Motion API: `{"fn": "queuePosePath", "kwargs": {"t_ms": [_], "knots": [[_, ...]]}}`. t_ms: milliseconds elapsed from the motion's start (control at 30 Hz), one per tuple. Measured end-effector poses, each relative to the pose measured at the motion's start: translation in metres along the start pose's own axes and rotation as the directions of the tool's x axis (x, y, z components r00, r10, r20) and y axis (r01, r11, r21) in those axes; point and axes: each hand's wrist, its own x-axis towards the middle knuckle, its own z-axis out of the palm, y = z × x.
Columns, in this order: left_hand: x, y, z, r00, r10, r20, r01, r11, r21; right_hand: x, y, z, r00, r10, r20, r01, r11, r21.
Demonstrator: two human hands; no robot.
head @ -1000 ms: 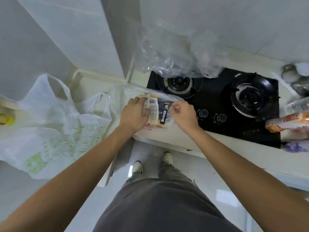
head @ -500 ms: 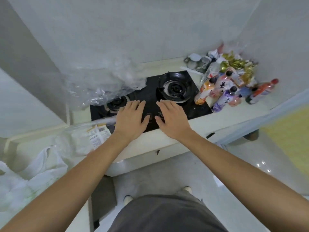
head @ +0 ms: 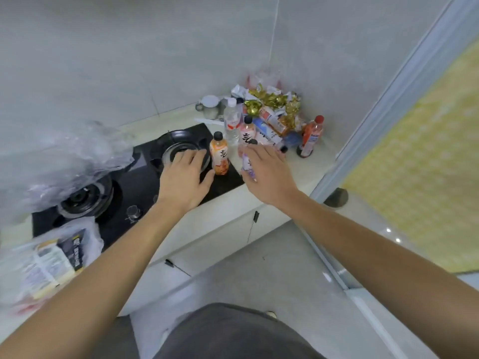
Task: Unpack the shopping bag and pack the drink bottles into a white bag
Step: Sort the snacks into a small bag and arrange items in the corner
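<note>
Across the worktop (head: 305,167), my left hand (head: 185,181) spreads beside the orange bottle (head: 219,158); my right hand (head: 267,174) spreads over the purple bottle (head: 247,165).

There are two hands, a left hand (head: 185,181) and a right hand (head: 267,174). I count about six drink bottles: an orange one (head: 219,158), a purple one (head: 247,165), a pink one (head: 246,130), a clear one (head: 232,120), a red one (head: 311,136) and one lying down (head: 270,136). The stove (head: 140,185) has two burners. There is one mug (head: 210,106).
</note>
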Motion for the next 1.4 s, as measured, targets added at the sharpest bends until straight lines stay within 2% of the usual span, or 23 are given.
{"fn": "queuePosePath", "kwargs": {"t_ms": [233, 400, 567, 700, 867, 1033, 1233, 1400], "knots": [[0.072, 0.081, 0.015, 0.998, 0.056, 0.021, -0.056, 0.998, 0.008, 0.017, 0.102, -0.015, 0.996, 0.068, -0.064, -0.067, 0.998, 0.016], [0.132, 0.109, 0.033, 0.998, 0.062, 0.031, -0.062, 0.998, 0.005, 0.05, 0.158, -0.008, 0.994, 0.107, -0.021, -0.107, 0.994, 0.022], [0.215, 0.125, 0.064, 0.999, 0.045, 0.019, -0.044, 0.998, -0.04, 0.104, 0.214, 0.003, 0.987, 0.149, -0.063, -0.147, 0.989, 0.021], [0.279, 0.128, 0.09, 0.998, 0.052, 0.047, -0.048, 0.996, -0.078, 0.16, 0.26, 0.009, 0.975, 0.214, 0.055, -0.215, 0.977, 0.004], [0.351, 0.127, 0.116, 0.993, 0.1, 0.061, -0.094, 0.992, -0.088, 0.221, 0.311, 0.02, 0.955, 0.263, 0.134, -0.264, 0.964, -0.012], [0.417, 0.134, 0.149, 0.982, 0.104, 0.159, -0.098, 0.994, -0.044, 0.272, 0.359, 0.051, 0.931, 0.212, 0.297, -0.225, 0.974, 0.008], [0.49, 0.147, 0.192, 0.963, 0.066, 0.26, -0.062, 0.998, -0.023, 0.32, 0.391, 0.098, 0.899, 0.076, 0.432, -0.091, 0.996, 0.014], [0.525, 0.157, 0.226, 0.952, 0.084, 0.293, -0.084, 0.996, -0.012, 0.336, 0.395, 0.13, 0.91, -0.058, 0.41, 0.119, 0.985, -0.123]]}}
